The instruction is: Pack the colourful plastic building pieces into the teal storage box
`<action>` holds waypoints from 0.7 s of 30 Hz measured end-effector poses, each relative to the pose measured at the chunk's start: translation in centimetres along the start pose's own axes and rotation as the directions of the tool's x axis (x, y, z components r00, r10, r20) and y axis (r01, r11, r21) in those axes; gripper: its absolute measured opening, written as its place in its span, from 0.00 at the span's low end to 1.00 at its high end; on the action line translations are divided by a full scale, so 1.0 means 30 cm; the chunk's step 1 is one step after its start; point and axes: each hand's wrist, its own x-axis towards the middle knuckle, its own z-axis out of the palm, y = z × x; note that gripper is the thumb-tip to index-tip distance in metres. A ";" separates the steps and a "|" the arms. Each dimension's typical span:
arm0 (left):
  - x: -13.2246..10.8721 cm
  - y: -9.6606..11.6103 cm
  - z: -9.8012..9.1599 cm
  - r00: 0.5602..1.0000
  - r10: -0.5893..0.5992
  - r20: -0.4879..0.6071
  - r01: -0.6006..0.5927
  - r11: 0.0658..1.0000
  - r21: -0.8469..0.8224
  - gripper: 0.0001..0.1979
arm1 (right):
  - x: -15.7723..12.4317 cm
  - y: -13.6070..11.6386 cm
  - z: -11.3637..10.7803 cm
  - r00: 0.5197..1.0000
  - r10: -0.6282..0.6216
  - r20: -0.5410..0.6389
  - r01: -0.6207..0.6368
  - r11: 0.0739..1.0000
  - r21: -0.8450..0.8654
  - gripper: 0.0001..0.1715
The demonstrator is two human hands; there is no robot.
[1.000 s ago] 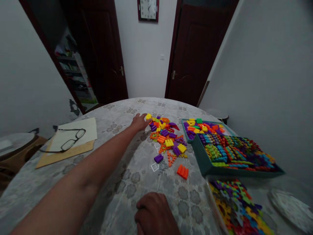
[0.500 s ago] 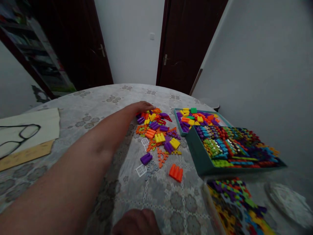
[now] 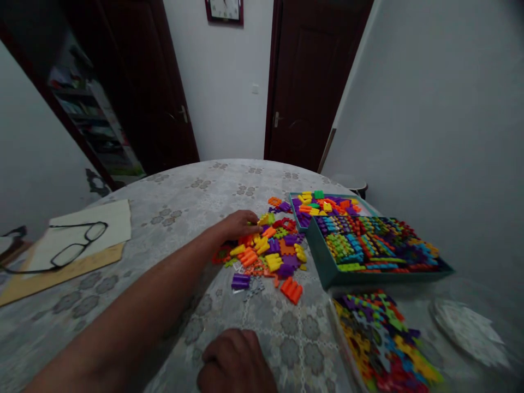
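Note:
My left hand (image 3: pixel 240 226) reaches over the far left side of a heap of coloured plastic building blocks (image 3: pixel 288 247). Its thumb and fingers are closed about a yellow block (image 3: pixel 267 219) that stands tilted at the fingertips; the fingers partly hide the grip. Orange, purple and red pieces lie under and beside this hand. Near me, my right hand (image 3: pixel 236 361) rests on the tablecloth, fingers curled in, with nothing showing in it. An orange ridged block (image 3: pixel 292 290) and a purple block (image 3: pixel 240 281) lie at the heap's near edge.
A shallow tray (image 3: pixel 293 212) of blocks stands behind a teal box (image 3: pixel 323 267) of sorted pieces at right. Nearer are a clear container (image 3: pixel 341 333) of mixed pieces and a bag of white pieces (image 3: pixel 470 332). Glasses (image 3: pixel 77 248) lie on paper at left.
My left hand has come nearer and lower on the heap, and pieces have shifted and spread towards me. More of my right hand shows. The view has tilted up, bringing in a wall clock.

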 end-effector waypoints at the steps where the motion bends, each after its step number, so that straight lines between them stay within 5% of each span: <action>1: -0.037 0.022 0.013 1.000 0.022 -0.005 -0.022 1.000 0.018 0.27 | 0.004 0.003 -0.018 1.000 -0.006 0.012 0.005 1.000 0.022 0.10; 8: -0.314 0.197 0.063 0.989 -0.101 -0.109 0.104 0.994 0.018 0.24 | 0.041 -0.023 -0.148 0.977 0.010 0.213 -0.021 0.999 0.048 0.07; 13: -0.443 0.322 0.017 0.979 -0.193 -0.068 0.199 0.975 0.096 0.29 | 0.068 -0.026 -0.204 0.966 -0.034 0.257 0.014 0.997 0.082 0.10; 17: -0.324 0.353 -0.061 0.980 -0.119 -0.161 0.144 0.977 0.156 0.31 | 0.084 -0.029 -0.224 0.961 -0.013 0.277 -0.010 0.997 0.083 0.11; 21: -0.016 0.332 -0.091 0.982 -0.058 -0.180 0.103 0.963 0.248 0.30 | 0.090 -0.052 -0.201 0.963 0.053 0.264 -0.067 0.997 0.047 0.11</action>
